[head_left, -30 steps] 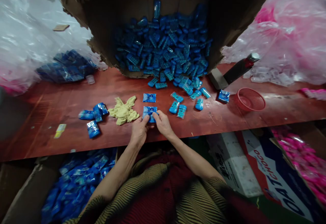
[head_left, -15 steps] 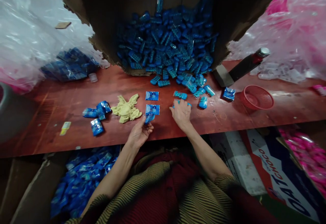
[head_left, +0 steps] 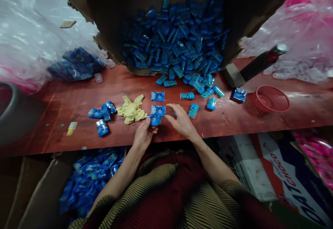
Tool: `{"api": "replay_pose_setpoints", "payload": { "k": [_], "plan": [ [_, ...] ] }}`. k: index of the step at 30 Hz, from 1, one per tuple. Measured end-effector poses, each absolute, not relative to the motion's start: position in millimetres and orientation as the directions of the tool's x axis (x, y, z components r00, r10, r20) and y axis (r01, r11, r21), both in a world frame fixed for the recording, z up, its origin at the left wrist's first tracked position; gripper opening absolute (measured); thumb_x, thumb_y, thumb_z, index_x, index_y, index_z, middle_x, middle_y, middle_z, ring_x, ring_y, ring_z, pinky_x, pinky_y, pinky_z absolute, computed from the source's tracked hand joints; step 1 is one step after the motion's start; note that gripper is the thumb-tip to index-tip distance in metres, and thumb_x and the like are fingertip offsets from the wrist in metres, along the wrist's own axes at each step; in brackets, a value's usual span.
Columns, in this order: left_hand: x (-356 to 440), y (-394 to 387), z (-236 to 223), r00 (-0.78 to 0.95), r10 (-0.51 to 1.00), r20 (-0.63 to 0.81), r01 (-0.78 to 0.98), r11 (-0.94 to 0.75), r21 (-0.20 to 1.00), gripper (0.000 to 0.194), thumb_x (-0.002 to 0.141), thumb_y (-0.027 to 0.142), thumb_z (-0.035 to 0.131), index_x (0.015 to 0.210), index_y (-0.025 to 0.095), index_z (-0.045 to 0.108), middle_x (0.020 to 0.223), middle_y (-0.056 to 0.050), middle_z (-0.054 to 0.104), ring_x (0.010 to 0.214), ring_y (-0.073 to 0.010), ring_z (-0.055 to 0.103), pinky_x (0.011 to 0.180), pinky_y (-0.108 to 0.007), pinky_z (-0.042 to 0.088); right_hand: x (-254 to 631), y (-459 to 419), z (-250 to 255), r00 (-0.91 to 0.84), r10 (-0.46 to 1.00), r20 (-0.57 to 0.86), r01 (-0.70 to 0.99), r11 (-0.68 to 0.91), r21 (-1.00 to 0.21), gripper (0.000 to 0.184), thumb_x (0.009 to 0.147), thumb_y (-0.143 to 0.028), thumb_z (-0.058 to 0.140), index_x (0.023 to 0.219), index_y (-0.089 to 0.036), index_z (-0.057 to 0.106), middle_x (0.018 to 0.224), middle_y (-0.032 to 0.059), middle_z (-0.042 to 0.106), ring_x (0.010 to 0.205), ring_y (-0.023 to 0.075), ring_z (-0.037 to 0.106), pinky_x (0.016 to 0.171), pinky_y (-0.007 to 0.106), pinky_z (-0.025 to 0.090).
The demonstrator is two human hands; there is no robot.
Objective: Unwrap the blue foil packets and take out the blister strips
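Note:
My left hand point(head_left: 145, 132) pinches a small blue printed wrapper point(head_left: 156, 120) between thumb and fingers, close to the table's front edge. Just behind it lies a flat blue wrapper point(head_left: 158, 110), and another flat wrapper point(head_left: 157, 96) is farther back. My right hand point(head_left: 183, 122) is curled to the right of these wrappers, its fingers around a small blue piece that looks like a candy bottle, mostly hidden. Right of that hand stands apart a little clear bottle of blue balls point(head_left: 194, 111). A similar bottle point(head_left: 186, 95) lies behind.
A torn carton point(head_left: 109, 48) heaped with blue bottles point(head_left: 174, 41) opens at the back. A yellow cloth point(head_left: 132, 109) and several wrapped blue packs point(head_left: 102, 127) are on the left. On the right are a red basket point(head_left: 272, 99) and a dark bottle-like object point(head_left: 260, 64).
My right hand has lifted off the bottles and moved left toward my left hand, uncovering one bottle on the table. The wrapper in my left hand now appears more opened out.

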State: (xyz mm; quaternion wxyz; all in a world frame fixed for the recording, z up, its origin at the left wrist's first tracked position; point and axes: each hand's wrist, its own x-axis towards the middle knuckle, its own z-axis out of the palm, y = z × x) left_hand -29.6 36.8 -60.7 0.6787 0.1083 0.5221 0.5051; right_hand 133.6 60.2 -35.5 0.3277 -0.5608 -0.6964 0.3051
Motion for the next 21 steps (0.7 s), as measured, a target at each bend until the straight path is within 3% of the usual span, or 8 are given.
{"api": "replay_pose_setpoints", "payload": {
  "k": [2,4,11,13,16,21],
  "plan": [
    [-29,37,-61,-0.051,0.826,-0.562,-0.567,0.439,0.697,0.039,0.057,0.043,0.08,0.07,0.014,0.057,0.052,0.001,0.056,0.046,-0.0103,0.054,0.041,-0.018,0.043,127,60,-37,-0.228,0.973,0.026,0.321,0.101,-0.942,0.04,0.079,-0.023,0.055,0.119,-0.02,0.05,0.109,0.0066,0.058,0.094,0.0174,0.056,0.086,0.034,0.044],
    [-28,37,-60,-0.043,0.848,-0.528,-0.556,0.419,0.718,0.042,0.055,0.046,0.08,0.07,0.014,0.058,0.052,0.001,0.056,0.047,-0.01,0.054,0.042,-0.019,0.043,121,61,-42,-0.251,0.965,-0.071,0.152,-0.033,-0.988,0.044,0.074,-0.02,0.057,0.117,-0.018,0.05,0.101,0.0045,0.057,0.083,0.0134,0.057,0.08,0.03,0.046],
    [-23,34,-54,-0.054,0.887,-0.458,-0.461,0.384,0.8,0.042,0.053,0.045,0.08,0.067,0.012,0.058,0.056,0.001,0.059,0.047,-0.0092,0.052,0.044,-0.02,0.042,112,60,-57,-0.297,0.938,-0.178,-0.089,-0.213,-0.973,0.045,0.069,-0.015,0.053,0.114,-0.019,0.05,0.081,-0.0016,0.059,0.069,0.0114,0.056,0.068,0.025,0.047],
    [-23,34,-54,-0.062,0.893,-0.445,-0.435,0.377,0.818,0.042,0.052,0.043,0.081,0.07,0.012,0.06,0.056,0.001,0.059,0.047,-0.0092,0.052,0.043,-0.02,0.042,110,55,-57,-0.253,0.958,-0.138,-0.038,-0.152,-0.988,0.045,0.073,-0.015,0.049,0.118,-0.02,0.049,0.077,-0.0014,0.06,0.069,0.013,0.056,0.067,0.025,0.047],
    [-24,33,-55,-0.091,0.886,-0.454,-0.448,0.371,0.813,0.043,0.049,0.043,0.082,0.069,0.012,0.06,0.056,0.002,0.059,0.046,-0.0083,0.051,0.042,-0.019,0.041,107,47,-52,-0.169,0.986,0.002,0.186,0.034,-0.982,0.045,0.078,-0.015,0.043,0.122,-0.022,0.049,0.078,0.0001,0.061,0.071,0.0149,0.057,0.071,0.028,0.046],
    [-26,31,-56,-0.014,0.844,-0.536,-0.493,0.461,0.738,0.043,0.053,0.047,0.08,0.067,0.012,0.06,0.051,0.001,0.057,0.043,-0.0084,0.05,0.042,-0.02,0.043,111,44,-42,-0.273,0.961,0.033,0.453,0.159,-0.877,0.051,0.08,-0.018,0.046,0.131,-0.024,0.045,0.087,0.002,0.063,0.077,0.0172,0.058,0.076,0.029,0.044]
  ]
}}
